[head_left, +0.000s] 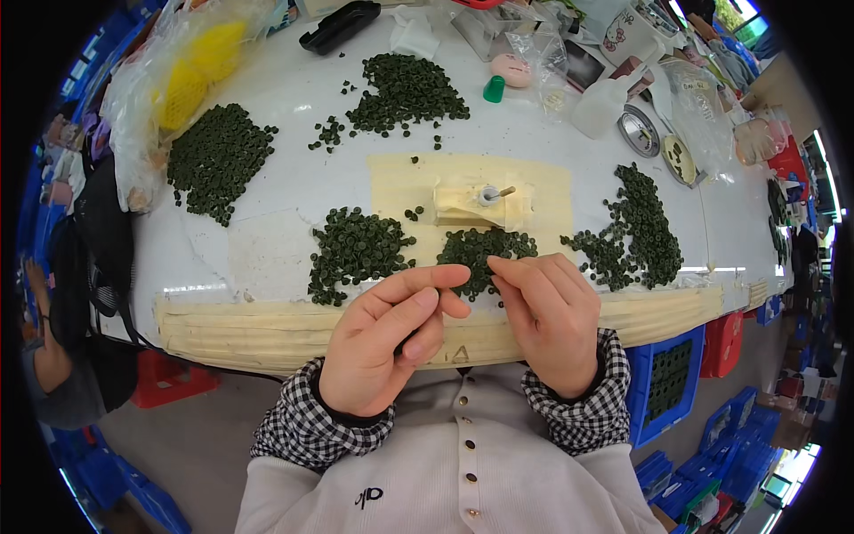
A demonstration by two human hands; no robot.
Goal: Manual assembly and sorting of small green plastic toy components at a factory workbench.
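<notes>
My left hand (pixel 382 336) is closed, its thumb pressed toward the curled fingers. Dark green small round parts (pixel 406 342) show in its palm. Close by on the right, my right hand (pixel 553 319) pinches thumb and forefinger together; whatever sits between those tips is too small to make out. Just beyond both hands lies a pile of small dark green round parts (pixel 485 247). A wooden block (pixel 454 206) wrapped in cream tape stands behind that pile, with a metal piece and a thin pin (pixel 506 191) sticking out of it.
More piles of green parts lie at the near left (pixel 356 249), far left (pixel 221 160), back (pixel 405 91) and right (pixel 642 227). Cream padding (pixel 240 336) lines the table's front edge. Round tins (pixel 639 131) and a green cap (pixel 494 88) stand behind; a blue crate (pixel 665 383) is below right.
</notes>
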